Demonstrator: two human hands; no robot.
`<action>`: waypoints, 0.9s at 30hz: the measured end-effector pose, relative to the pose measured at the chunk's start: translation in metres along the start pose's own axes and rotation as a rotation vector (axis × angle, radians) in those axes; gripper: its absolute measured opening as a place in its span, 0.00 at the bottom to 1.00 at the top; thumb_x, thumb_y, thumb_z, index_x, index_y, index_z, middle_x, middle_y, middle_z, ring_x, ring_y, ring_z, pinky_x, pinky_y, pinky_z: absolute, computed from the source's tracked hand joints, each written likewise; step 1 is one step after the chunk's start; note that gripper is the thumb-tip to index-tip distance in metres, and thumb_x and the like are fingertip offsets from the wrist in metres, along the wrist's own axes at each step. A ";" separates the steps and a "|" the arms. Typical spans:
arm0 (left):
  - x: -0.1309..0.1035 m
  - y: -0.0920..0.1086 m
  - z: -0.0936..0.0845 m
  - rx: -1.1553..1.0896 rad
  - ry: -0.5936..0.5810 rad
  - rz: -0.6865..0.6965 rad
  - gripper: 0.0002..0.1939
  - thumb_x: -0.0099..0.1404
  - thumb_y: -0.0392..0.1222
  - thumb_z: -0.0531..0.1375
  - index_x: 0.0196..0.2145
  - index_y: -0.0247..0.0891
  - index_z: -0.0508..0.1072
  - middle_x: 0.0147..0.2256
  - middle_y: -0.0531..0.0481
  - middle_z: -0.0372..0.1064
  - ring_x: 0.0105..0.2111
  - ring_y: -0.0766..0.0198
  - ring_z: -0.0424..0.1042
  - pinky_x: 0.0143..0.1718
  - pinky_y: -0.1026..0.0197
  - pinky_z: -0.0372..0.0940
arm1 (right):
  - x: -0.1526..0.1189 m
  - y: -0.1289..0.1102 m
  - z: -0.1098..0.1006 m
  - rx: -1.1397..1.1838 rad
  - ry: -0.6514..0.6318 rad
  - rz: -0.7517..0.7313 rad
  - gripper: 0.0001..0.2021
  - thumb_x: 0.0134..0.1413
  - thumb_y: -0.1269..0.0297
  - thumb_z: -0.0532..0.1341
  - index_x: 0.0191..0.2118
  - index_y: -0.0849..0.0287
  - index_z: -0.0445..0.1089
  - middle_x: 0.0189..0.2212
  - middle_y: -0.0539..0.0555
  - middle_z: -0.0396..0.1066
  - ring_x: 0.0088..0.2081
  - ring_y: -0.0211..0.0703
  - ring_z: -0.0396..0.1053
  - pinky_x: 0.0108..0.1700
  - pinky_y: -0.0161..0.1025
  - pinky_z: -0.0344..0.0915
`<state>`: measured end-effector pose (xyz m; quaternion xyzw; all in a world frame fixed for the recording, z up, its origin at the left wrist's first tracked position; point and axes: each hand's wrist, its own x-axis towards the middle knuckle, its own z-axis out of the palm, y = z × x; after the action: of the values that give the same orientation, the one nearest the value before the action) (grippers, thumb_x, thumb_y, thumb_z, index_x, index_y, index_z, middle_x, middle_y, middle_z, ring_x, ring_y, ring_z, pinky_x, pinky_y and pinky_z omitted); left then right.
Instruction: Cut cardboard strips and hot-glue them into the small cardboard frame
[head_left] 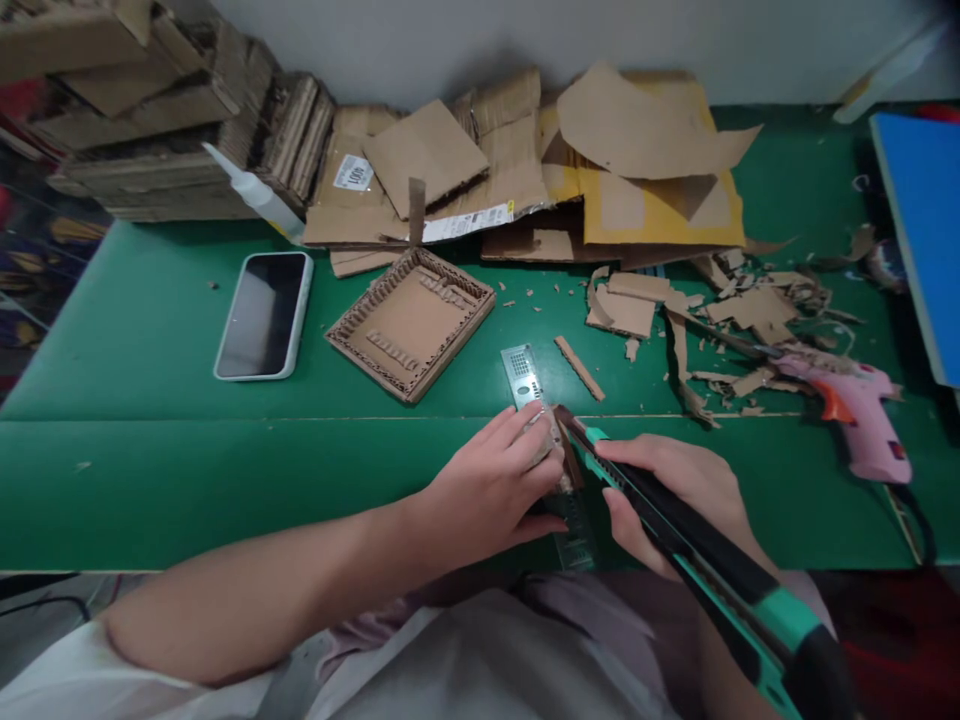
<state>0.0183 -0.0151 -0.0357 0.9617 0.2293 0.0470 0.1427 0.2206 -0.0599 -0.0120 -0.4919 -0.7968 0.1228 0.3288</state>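
Note:
My left hand point(491, 480) presses a clear plastic ruler point(519, 368) down near the table's front edge, its fingers bent over the ruler's middle. A narrow piece of brown cardboard point(573, 466) shows along the ruler's right side, partly hidden by the fingers. In my right hand point(694, 485) is a black and green utility knife point(690, 545), its tip at the cardboard beside the ruler. A thin cardboard strip point(579, 367) lies just beyond. Farther back sits a shallow cardboard tray point(405, 335) with corrugated walls.
A phone point(264, 315) and a white glue bottle point(262, 200) are at the left. Stacked cardboard point(150, 150) and a yellow envelope point(660, 205) line the wall. Scraps point(757, 310), a pink glue gun point(862, 410) and a blue board point(919, 220) stand at the right.

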 end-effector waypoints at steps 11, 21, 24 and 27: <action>0.002 -0.001 0.001 -0.006 0.037 0.027 0.26 0.60 0.59 0.53 0.43 0.32 0.66 0.53 0.33 0.59 0.60 0.44 0.52 0.60 0.45 0.53 | 0.002 -0.007 0.001 0.006 -0.034 -0.002 0.17 0.42 0.74 0.60 0.43 0.59 0.65 0.29 0.53 0.71 0.28 0.41 0.69 0.31 0.39 0.69; 0.002 -0.002 -0.001 0.007 0.017 0.030 0.29 0.60 0.60 0.53 0.47 0.31 0.65 0.53 0.33 0.59 0.60 0.45 0.51 0.60 0.46 0.53 | -0.009 -0.006 0.001 -0.025 -0.119 0.034 0.18 0.43 0.74 0.60 0.44 0.61 0.65 0.28 0.52 0.71 0.28 0.41 0.68 0.30 0.39 0.66; 0.002 -0.002 0.000 0.011 0.019 0.031 0.30 0.60 0.61 0.52 0.47 0.30 0.64 0.54 0.32 0.59 0.60 0.44 0.51 0.60 0.46 0.52 | -0.011 -0.007 0.002 -0.028 -0.111 0.061 0.17 0.44 0.73 0.60 0.44 0.61 0.65 0.28 0.52 0.70 0.28 0.40 0.68 0.31 0.38 0.67; 0.002 -0.002 0.000 0.010 0.017 0.034 0.30 0.61 0.61 0.51 0.47 0.30 0.64 0.54 0.32 0.59 0.60 0.44 0.51 0.60 0.46 0.52 | -0.012 -0.008 0.001 -0.011 -0.089 0.073 0.17 0.43 0.74 0.60 0.44 0.61 0.65 0.28 0.52 0.70 0.28 0.39 0.68 0.31 0.38 0.67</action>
<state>0.0189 -0.0124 -0.0366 0.9658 0.2142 0.0563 0.1349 0.2178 -0.0741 -0.0134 -0.5163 -0.7929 0.1521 0.2857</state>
